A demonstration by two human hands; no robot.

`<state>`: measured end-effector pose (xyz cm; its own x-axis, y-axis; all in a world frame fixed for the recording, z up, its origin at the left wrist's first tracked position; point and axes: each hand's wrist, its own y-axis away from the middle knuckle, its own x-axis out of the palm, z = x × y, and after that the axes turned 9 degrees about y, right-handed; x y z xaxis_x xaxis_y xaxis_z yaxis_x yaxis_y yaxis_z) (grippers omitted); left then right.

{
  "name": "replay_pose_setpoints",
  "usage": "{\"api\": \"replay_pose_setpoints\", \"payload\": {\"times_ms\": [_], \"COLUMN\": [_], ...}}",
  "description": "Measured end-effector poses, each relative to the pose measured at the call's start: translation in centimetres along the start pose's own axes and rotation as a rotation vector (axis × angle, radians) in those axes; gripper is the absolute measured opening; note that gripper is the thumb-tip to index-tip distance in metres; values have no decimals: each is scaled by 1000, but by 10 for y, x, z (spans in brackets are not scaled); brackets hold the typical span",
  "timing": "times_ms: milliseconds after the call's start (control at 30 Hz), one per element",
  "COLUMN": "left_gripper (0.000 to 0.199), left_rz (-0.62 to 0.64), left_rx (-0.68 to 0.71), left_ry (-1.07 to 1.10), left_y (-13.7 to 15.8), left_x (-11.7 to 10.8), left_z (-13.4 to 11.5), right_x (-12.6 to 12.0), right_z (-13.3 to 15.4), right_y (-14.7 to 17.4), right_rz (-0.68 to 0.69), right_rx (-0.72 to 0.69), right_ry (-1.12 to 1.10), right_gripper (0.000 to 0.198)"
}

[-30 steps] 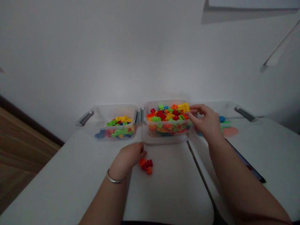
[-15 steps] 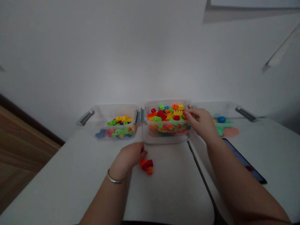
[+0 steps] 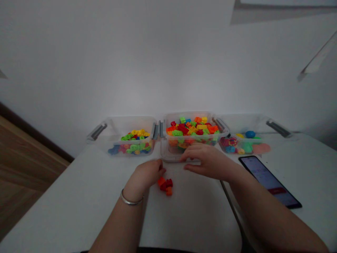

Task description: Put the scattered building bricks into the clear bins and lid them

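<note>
A small cluster of red and orange building bricks (image 3: pixel 165 185) lies on the white table. At its upper left edge is my left hand (image 3: pixel 147 174), fingers curled in; whatever they hold, if anything, is hidden. My right hand (image 3: pixel 206 160) hovers in front of the middle box, palm down. Its thumb and fingers are apart, and I see nothing between them. The clear middle box (image 3: pixel 223 130) is full of loose red, orange, yellow, green and blue bricks (image 3: pixel 192 128) and stands on a clear lid (image 3: pixel 168 157).
To the left stands a clear box (image 3: pixel 123 122) with colourful plastic pieces (image 3: pixel 137 140). Another clear box (image 3: pixel 237 121) on the right contains a blue oval piece (image 3: pixel 250 134) and other coloured shapes. A phone (image 3: pixel 271 182) lies at the right. Behind the boxes rises a white wall (image 3: pixel 158 63).
My right hand has come away from the right side of the middle box, moving left and toward me, and its fingers have spread. My left hand and the brick cluster have stayed put.
</note>
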<state>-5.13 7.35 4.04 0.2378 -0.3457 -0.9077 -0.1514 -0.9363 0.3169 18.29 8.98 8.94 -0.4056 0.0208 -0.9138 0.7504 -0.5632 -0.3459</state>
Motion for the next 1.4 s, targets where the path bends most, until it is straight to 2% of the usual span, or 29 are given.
{"api": "replay_pose_setpoints", "payload": {"times_ms": [100,200,400,700,1200,1300,1400], "left_gripper": [28,27,29,28,28,29,28], "left_rz": [-9,-9,5,4,-4,-3,-6], "left_rx": [12,13,4,11,3,3,-1], "left_ry": [-4,-3,-17,-20,-25,-25,-9], "left_y": [-2,-2,-2,-1,-2,-1,-1], "left_x": [2,2,1,1,1,0,-1], "left_z": [2,3,2,2,1,1,0], "right_x": [21,42,63,71,62,46,19], "right_z": [12,19,20,13,10,7,2], "right_y": [-6,-9,-9,-5,-5,-6,-4], "right_rz": [176,250,271,243,319,345,292], "right_rx": [-48,-134,-240,-166,-63,-35,0], "right_ry": [3,-1,36,124,209,196,113], "right_gripper": [22,22,21,11,12,10,10]}}
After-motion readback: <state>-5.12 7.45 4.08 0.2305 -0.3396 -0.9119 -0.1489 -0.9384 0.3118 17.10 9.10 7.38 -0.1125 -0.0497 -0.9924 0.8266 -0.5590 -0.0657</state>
